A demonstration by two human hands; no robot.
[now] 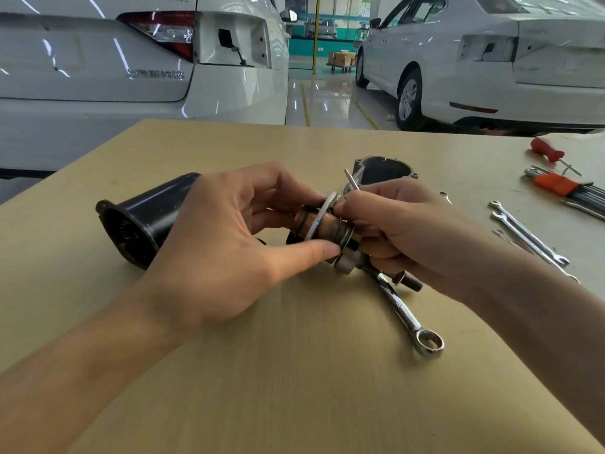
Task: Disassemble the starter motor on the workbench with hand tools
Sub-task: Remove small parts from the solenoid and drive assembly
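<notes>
Both hands (229,244) (402,234) around copper armature (322,226).

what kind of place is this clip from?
Likely an auto repair shop or training garage. Two white cars are parked on a glossy floor with painted lines behind the workbench, and wrenches and a screwdriver lie beside starter motor parts.
</notes>
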